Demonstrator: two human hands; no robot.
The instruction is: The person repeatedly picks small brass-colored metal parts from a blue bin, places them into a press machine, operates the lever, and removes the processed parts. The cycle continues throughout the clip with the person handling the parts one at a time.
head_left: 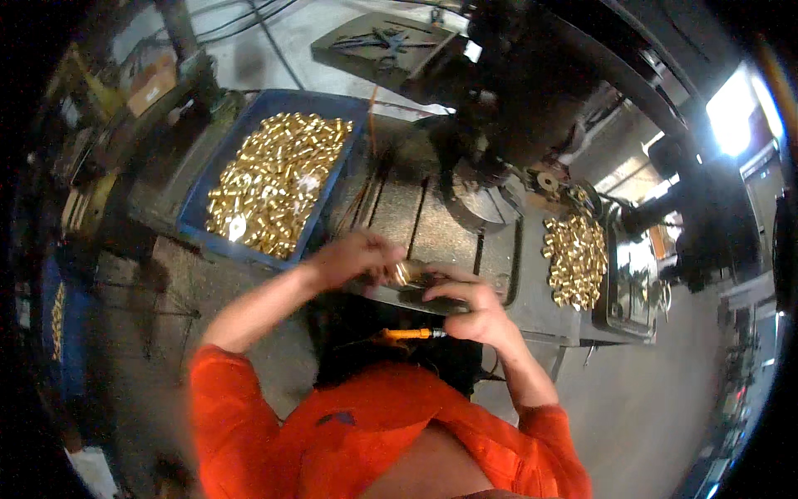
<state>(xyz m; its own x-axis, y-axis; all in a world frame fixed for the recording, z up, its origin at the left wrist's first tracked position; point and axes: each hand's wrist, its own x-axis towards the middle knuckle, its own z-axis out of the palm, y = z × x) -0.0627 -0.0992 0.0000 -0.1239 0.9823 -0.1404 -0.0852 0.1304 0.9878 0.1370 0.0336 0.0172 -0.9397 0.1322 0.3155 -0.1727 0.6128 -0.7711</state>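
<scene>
My left hand (363,256) is closed around a small shiny brass fitting (403,273), held over the near edge of the machine's slotted metal table (407,224). Facing it from the right, my right hand (472,309) has bent fingers reaching close to the fitting. A slim orange piece with a dark end (407,333) sticks out leftward from under my right hand, which appears closed on that dark end. Whether it is a hand tool or a hose end, I cannot tell. The gap between the fingertips and the fitting is blurred.
A blue bin (193,212) full of brass fittings stands at the left. More brass fittings (575,262) lie heaped on the right. A round chuck-like fixture (482,200) sits on the machine table. Behind, a tray (332,51) holds several tools; another metal tray (619,291) is far right.
</scene>
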